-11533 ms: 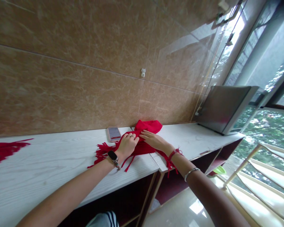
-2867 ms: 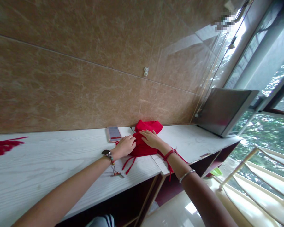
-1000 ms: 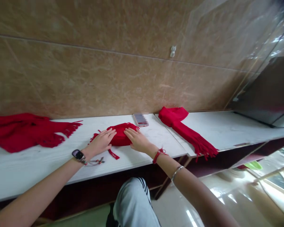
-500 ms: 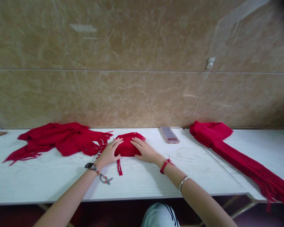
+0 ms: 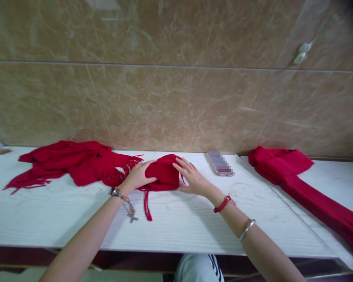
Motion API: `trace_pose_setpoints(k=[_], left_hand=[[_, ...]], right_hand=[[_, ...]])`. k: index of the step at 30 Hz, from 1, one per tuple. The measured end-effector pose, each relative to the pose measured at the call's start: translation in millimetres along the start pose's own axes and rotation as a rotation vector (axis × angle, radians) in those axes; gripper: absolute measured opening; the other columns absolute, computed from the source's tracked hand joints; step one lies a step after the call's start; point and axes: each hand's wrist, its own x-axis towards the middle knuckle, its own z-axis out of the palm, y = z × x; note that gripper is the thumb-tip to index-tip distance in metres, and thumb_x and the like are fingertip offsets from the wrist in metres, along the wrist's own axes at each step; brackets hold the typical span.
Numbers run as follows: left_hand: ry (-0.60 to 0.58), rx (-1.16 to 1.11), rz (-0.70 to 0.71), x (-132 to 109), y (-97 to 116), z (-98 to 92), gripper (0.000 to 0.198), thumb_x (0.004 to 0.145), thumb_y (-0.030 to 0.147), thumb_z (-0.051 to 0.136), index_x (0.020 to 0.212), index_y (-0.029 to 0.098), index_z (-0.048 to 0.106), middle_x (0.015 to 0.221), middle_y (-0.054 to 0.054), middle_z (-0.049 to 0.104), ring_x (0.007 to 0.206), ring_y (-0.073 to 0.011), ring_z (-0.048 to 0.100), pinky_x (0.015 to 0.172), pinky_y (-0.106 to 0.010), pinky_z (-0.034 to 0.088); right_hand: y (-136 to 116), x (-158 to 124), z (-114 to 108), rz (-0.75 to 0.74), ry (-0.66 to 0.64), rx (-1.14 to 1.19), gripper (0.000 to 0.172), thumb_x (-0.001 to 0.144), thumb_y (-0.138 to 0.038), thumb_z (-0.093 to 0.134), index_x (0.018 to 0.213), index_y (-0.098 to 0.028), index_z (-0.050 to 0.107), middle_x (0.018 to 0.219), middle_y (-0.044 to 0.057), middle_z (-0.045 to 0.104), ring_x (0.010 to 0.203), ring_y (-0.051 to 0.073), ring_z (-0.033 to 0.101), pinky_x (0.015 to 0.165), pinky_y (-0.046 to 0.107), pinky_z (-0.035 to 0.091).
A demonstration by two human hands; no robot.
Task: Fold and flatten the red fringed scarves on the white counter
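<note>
A folded red scarf bundle (image 5: 164, 174) sits at the middle of the white table (image 5: 194, 219), with fringe strands hanging toward me. My left hand (image 5: 138, 176) cups its left side, fingers curled onto the fabric. My right hand (image 5: 191, 178) presses against its right side with fingers stretched along the cloth. The bundle is squeezed between both hands and looks tipped up off the tabletop.
A loose red scarf (image 5: 73, 164) lies heaped just left of the bundle. Another red scarf (image 5: 297, 184) stretches along the right side toward the table edge. A phone (image 5: 220, 163) lies behind my right hand. A brown tiled wall (image 5: 176, 98) backs the table.
Both hands went from lying flat on top of the bundle to gripping its sides, and the bundle has risen a little. Before that, the bundle was carried left from beside the right scarf.
</note>
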Motion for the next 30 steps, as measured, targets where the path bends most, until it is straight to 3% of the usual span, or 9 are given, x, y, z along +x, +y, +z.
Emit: trace_pose_setpoints(k=[4,6,8,11,14,18,22,26,30], left_hand=[[0.089,-0.039,-0.061,-1,-5,2.5,0.060,0.070,0.036,0.061,0.124,0.016,0.044,0.115,-0.007,0.059,0.102,-0.0224,0.056,0.091,-0.032,0.042],[0.111,-0.017,-0.070,-1,-5,3.3,0.060,0.070,0.036,0.061,0.123,0.015,0.045,0.111,-0.008,0.061,0.100,-0.0233,0.057,0.089,-0.033,0.043],[0.122,0.025,-0.067,-2,-3,3.6,0.060,0.069,0.037,0.063,0.122,0.015,0.046,0.109,-0.008,0.062,0.098,-0.0245,0.058,0.088,-0.034,0.044],[0.147,0.066,-0.070,-2,0,3.6,0.059,0.068,0.038,0.063,0.121,0.015,0.048,0.106,-0.009,0.063,0.097,-0.0254,0.058,0.087,-0.035,0.044],[0.191,0.065,-0.108,-2,4,4.7,0.055,0.070,0.038,0.062,0.118,0.015,0.050,0.102,-0.009,0.065,0.093,-0.0250,0.060,0.084,-0.034,0.046],[0.246,0.038,-0.151,-1,7,8.0,0.050,0.072,0.038,0.060,0.116,0.015,0.052,0.102,-0.008,0.065,0.092,-0.0235,0.061,0.084,-0.032,0.046],[0.263,0.016,-0.202,0,7,9.7,0.052,0.072,0.040,0.061,0.116,0.013,0.052,0.105,-0.011,0.064,0.093,-0.0252,0.061,0.083,-0.034,0.047],[0.262,-0.076,-0.235,0,4,8.8,0.050,0.073,0.041,0.061,0.114,0.013,0.053,0.101,-0.011,0.066,0.090,-0.0235,0.062,0.080,-0.032,0.048],[0.292,-0.151,-0.254,-1,3,8.7,0.048,0.073,0.040,0.062,0.114,0.015,0.052,0.101,-0.009,0.066,0.090,-0.0221,0.063,0.080,-0.031,0.049]], right_hand=[[-3,-1,3,-0.059,0.176,0.044,0.085,0.074,-0.035,0.061,0.140,-0.023,0.010,0.144,0.013,0.021,0.133,0.025,0.012,0.104,0.048,0.023],[-6,0,10,-0.001,0.267,0.093,0.084,0.073,-0.033,0.061,0.139,-0.020,0.011,0.141,0.015,0.026,0.132,0.025,0.018,0.104,0.046,0.025],[-6,0,20,0.177,0.324,0.156,0.088,0.069,-0.034,0.064,0.138,-0.014,0.014,0.136,0.019,0.030,0.128,0.027,0.026,0.104,0.047,0.027],[-3,-1,41,0.499,0.310,0.239,0.098,0.060,-0.044,0.070,0.134,-0.006,0.020,0.131,0.025,0.033,0.125,0.033,0.030,0.102,0.049,0.029],[0,0,59,0.658,0.241,0.266,0.093,0.054,-0.051,0.070,0.127,-0.007,0.033,0.127,0.023,0.040,0.122,0.035,0.034,0.100,0.048,0.031],[-3,8,66,0.593,0.130,0.267,0.055,0.060,-0.044,0.068,0.103,-0.012,0.056,0.107,0.015,0.057,0.114,0.030,0.043,0.098,0.043,0.032],[-9,16,58,0.584,0.047,0.338,0.021,0.068,-0.029,0.062,0.080,-0.012,0.061,0.093,0.012,0.063,0.095,0.023,0.054,0.084,0.034,0.042],[-7,18,51,0.611,0.047,0.473,0.013,0.071,-0.021,0.056,0.080,-0.013,0.059,0.082,0.006,0.065,0.071,0.017,0.057,0.067,0.029,0.044],[-3,15,52,0.564,0.094,0.656,0.019,0.069,-0.017,0.056,0.088,-0.016,0.056,0.081,0.003,0.066,0.070,0.015,0.059,0.065,0.026,0.045]])
